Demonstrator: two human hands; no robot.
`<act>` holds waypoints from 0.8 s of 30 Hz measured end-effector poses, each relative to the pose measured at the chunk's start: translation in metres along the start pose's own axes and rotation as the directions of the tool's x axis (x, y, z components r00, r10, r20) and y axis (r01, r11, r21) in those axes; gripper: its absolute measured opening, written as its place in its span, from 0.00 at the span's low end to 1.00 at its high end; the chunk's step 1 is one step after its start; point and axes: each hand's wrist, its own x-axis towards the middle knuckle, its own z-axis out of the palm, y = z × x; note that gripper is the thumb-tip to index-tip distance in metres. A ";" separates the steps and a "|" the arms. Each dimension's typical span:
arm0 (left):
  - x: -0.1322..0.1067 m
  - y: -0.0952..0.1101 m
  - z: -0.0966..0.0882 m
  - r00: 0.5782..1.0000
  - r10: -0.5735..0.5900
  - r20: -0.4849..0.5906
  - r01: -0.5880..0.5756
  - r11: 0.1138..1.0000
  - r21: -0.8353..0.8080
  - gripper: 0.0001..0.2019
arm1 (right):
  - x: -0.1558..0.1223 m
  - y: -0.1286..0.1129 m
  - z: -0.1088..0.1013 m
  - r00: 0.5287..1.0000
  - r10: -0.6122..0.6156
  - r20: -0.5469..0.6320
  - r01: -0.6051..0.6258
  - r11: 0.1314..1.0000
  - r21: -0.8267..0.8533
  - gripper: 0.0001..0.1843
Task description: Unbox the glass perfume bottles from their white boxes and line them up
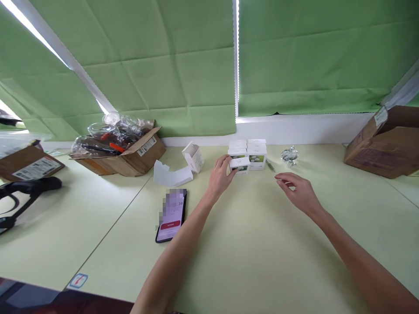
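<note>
My left hand (220,176) is closed on a small white box (240,165) with a green picture on its front. Fingers and thumb grip its left side, at the front of a cluster of similar white boxes (257,158). My right hand (299,192) hovers to the right of the cluster, fingers loosely bent and the thumb a little apart, with nothing visible between them. A thin green stick-like item (270,165) lies between the boxes and this hand. Behind the right hand sits a crumpled, shiny silvery item (289,155).
An open white carton (194,157) and a white folded card piece (173,174) stand left of the boxes. A phone (172,216) lies nearer me. Cardboard boxes stand at the left (140,152) and right (382,144), against green blinds (196,65). A black object (29,192) rests far left.
</note>
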 end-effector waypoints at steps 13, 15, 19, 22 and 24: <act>-0.068 0.034 -0.023 0.993 0.046 0.105 -0.034 0.993 -0.112 0.13 | -0.024 -0.053 -0.002 0.965 -0.240 0.108 0.253 0.960 -0.123 0.17; -0.076 0.039 -0.025 0.990 0.122 0.071 -0.116 0.990 -0.079 0.11 | -0.029 -0.062 0.000 0.927 -0.338 0.165 0.359 0.925 -0.124 0.19; -0.081 0.045 -0.028 0.961 0.275 0.030 -0.275 0.961 -0.019 0.10 | -0.035 -0.066 0.006 0.879 -0.417 0.230 0.458 0.872 -0.170 0.19; -0.082 0.046 -0.029 0.923 0.385 -0.020 -0.385 0.923 0.016 0.11 | -0.036 -0.059 0.009 0.860 -0.449 0.243 0.500 0.837 -0.221 0.16; -0.083 0.047 -0.029 0.906 0.421 -0.040 -0.420 0.907 0.024 0.10 | -0.037 -0.057 0.010 0.842 -0.480 0.248 0.533 0.810 -0.244 0.14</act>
